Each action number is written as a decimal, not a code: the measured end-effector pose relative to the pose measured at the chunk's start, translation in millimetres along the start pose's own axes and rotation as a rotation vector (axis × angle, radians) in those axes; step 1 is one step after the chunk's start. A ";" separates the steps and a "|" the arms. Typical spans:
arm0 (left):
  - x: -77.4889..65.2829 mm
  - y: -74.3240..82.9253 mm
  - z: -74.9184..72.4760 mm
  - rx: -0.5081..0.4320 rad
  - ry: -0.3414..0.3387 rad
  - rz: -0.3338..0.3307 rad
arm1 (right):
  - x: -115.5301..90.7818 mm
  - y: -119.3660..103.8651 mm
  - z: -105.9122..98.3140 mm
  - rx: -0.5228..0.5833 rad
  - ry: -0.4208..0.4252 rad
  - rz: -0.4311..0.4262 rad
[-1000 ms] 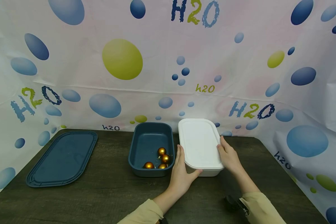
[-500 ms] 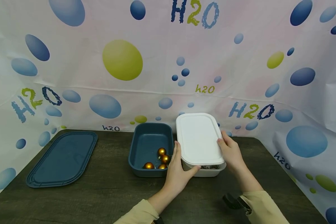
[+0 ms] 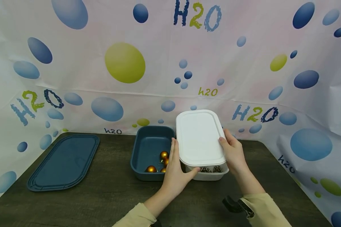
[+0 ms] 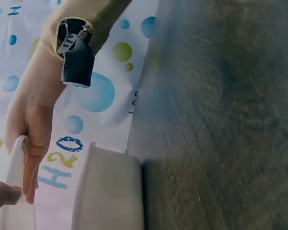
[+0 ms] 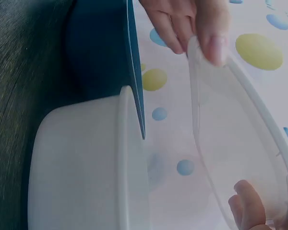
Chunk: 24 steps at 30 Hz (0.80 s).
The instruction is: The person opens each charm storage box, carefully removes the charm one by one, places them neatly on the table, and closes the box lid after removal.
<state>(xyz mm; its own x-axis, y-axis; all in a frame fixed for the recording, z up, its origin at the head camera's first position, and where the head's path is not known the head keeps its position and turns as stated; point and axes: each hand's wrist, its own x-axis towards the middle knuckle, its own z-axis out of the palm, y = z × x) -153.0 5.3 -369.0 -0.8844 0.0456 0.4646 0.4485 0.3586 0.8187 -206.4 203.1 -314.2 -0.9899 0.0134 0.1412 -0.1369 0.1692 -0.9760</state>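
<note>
A white lid [image 3: 200, 138] is raised above the white container [image 3: 208, 177], whose near end is uncovered and shows dark pine cones [image 3: 217, 169] inside. My left hand [image 3: 174, 171] holds the lid's left edge, thumb near the front corner. On the opposite side, my right hand [image 3: 235, 154] grips the right edge, thumb on top and fingertips [image 5: 249, 206] underneath in the right wrist view. A gap separates the lid [image 5: 240, 129] from the container's rim in that view. Left of the hands, a blue container [image 3: 150, 176] holds several gold baubles [image 3: 151, 169], partly hidden by my left hand.
A flat blue lid [image 3: 63, 162] lies at the left of the dark wooden table [image 3: 102, 205]. Behind stands a white backdrop [image 3: 159, 37] with coloured dots, close to the table's far edge. The blue container [image 5: 96, 48] stands right beside the white one.
Both hands have lifted the white lid up and slightly left off its container. The opening at the near end now reveals the pine cones, which were covered before.
</note>
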 end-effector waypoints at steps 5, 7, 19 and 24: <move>-2.0 3.6 -2.2 0.373 -0.008 0.241 | -3.8 -2.1 6.4 0.027 -0.023 -0.009; -2.6 4.4 -1.9 0.529 0.008 0.366 | -5.0 -1.3 9.8 0.028 -0.034 -0.018; -2.1 4.6 3.2 0.770 0.055 0.721 | -9.9 3.3 30.1 -0.015 -0.052 -0.087; -2.9 6.1 0.7 0.810 0.034 0.742 | -12.2 -0.9 36.5 -0.012 -0.049 -0.108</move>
<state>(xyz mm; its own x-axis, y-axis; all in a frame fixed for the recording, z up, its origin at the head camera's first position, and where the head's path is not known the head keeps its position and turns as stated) -147.7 8.0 -365.5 -0.4200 0.4820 0.7689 0.6386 0.7590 -0.1270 -195.6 166.9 -321.1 -0.9701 -0.0538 0.2367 -0.2426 0.1792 -0.9534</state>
